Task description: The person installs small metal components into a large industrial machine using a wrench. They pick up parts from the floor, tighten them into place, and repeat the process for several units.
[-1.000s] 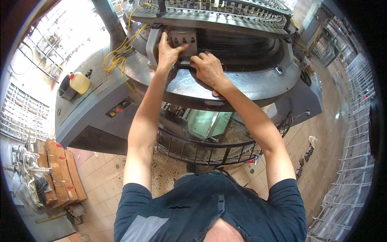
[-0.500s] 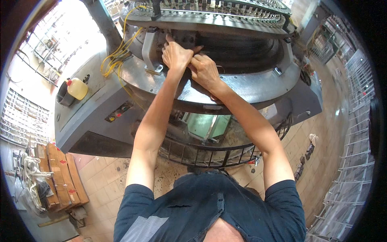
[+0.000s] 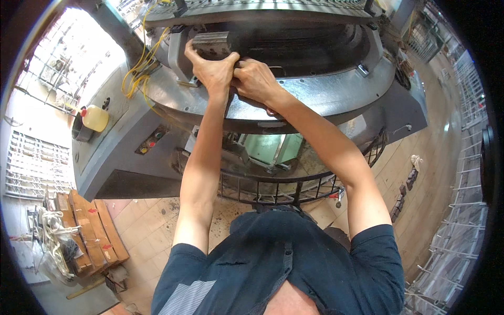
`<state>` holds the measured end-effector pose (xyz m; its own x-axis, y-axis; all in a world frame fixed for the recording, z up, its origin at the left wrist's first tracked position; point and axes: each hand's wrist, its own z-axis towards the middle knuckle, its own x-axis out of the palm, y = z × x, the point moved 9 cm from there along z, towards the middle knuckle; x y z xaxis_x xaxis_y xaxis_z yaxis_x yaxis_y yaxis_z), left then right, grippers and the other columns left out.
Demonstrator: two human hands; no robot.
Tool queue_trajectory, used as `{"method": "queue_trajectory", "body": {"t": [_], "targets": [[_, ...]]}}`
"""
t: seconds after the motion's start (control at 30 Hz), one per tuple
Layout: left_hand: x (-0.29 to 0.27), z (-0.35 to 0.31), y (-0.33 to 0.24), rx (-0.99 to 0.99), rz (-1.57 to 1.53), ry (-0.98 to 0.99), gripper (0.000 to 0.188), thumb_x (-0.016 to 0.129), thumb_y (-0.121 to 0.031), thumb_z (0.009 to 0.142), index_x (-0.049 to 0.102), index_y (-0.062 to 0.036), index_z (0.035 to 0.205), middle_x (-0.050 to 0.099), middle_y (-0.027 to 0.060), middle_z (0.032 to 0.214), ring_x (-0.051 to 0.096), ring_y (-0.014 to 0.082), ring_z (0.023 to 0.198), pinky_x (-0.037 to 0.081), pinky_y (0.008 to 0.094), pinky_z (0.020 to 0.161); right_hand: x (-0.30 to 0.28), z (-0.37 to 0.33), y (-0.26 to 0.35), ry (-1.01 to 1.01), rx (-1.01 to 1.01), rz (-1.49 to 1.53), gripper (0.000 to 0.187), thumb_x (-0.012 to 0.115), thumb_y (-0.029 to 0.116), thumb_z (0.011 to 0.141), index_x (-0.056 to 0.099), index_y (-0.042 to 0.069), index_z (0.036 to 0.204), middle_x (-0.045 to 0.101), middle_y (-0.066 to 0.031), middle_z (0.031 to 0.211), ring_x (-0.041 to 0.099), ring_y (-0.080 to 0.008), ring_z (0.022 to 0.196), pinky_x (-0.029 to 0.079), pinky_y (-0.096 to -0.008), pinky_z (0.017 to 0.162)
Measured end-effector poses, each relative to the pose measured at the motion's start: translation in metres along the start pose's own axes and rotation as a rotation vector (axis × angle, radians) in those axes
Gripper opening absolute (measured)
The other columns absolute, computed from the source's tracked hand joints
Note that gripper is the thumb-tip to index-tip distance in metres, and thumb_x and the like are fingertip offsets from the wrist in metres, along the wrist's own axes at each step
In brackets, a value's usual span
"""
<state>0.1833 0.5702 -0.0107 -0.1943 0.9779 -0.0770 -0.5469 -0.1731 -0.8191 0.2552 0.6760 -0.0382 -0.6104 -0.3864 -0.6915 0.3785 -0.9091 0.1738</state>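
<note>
A metal block (image 3: 211,38) with a shiny, grooved top and a dark front with holes sits at the left of the opening in a large round machine. My left hand (image 3: 212,73) spans this block, fingers at its left side and thumb toward its right lower corner. Close beside that thumb, my right hand (image 3: 254,79) is closed, knuckles up, over the rim of the machine's shiny metal ring (image 3: 315,92). Whatever its fingers hold is hidden under them. Behind both hands lies the dark curved cylinder wall (image 3: 304,50).
Yellow cables (image 3: 139,81) hang at the left by a grey upright bracket (image 3: 177,55). A yellowish bottle (image 3: 95,118) with a red cap stands beside a dark pot (image 3: 81,128). Below is a black curved guard rail (image 3: 283,194). Wooden planks (image 3: 94,226) lie lower left.
The block's grooved top now shows between my left fingers and thumb, which have spread around it. My right hand stays beside the left, curled more tightly. The whole view has shifted slightly.
</note>
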Motion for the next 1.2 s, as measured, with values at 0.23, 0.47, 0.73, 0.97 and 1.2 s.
{"method": "queue_trajectory", "body": {"t": [0.23,0.47,0.73,0.97,1.2], "targets": [[0.026,0.017,0.002,0.094,0.059,0.072,0.104,0.089,-0.013,0.058,0.033,-0.0018,0.144,0.063,0.0281,0.122,0.064,0.0424,0.112,0.049,0.0463,0.102,0.008,0.008,-0.02,0.023,0.157,-0.086,0.021,0.075,0.018,0.08,0.073,-0.003,0.078,0.069,-0.0209,0.078,0.07,-0.0371,0.076,0.057,-0.0483,0.074],[0.04,0.017,0.002,0.166,0.082,0.0,0.089,0.086,-0.004,0.069,0.029,0.0089,0.138,0.063,0.0352,0.118,0.063,0.0507,0.113,0.047,0.0504,0.1,0.014,0.017,-0.048,0.068,0.341,-0.007,0.019,0.072,0.014,0.079,0.072,-0.005,0.079,0.071,-0.0273,0.087,0.071,-0.0453,0.084,0.057,-0.0524,0.077],[0.057,0.025,0.014,0.086,0.044,0.09,0.097,0.076,0.0,0.077,0.015,0.0154,0.151,0.065,0.0395,0.108,0.064,0.0552,0.107,0.05,0.0508,0.097,0.027,0.032,-0.075,-0.006,0.426,0.031,0.029,0.066,0.025,0.086,0.078,0.0,0.095,0.073,-0.0289,0.099,0.072,-0.0454,0.094,0.058,-0.0521,0.084],[0.073,0.027,0.021,0.165,0.172,0.109,0.097,0.068,0.001,0.07,0.017,0.0243,0.15,0.064,0.0453,0.1,0.068,0.0536,0.101,0.051,0.0449,0.102,0.034,0.034,-0.086,0.222,0.491,-0.003,0.042,0.064,0.041,0.089,0.078,0.002,0.095,0.074,-0.0263,0.096,0.074,-0.042,0.093,0.059,-0.05,0.082],[0.073,0.017,0.012,0.215,0.436,0.068,0.116,0.085,-0.029,0.084,0.006,0.0083,0.16,0.072,0.0337,0.098,0.073,0.0474,0.095,0.057,0.0497,0.082,-0.148,-0.057,-0.063,-0.408,0.289,0.025,0.013,0.079,0.016,0.084,0.079,0.005,0.091,0.073,-0.0147,0.081,0.067,-0.0323,0.074,0.055,-0.044,0.072]]}}
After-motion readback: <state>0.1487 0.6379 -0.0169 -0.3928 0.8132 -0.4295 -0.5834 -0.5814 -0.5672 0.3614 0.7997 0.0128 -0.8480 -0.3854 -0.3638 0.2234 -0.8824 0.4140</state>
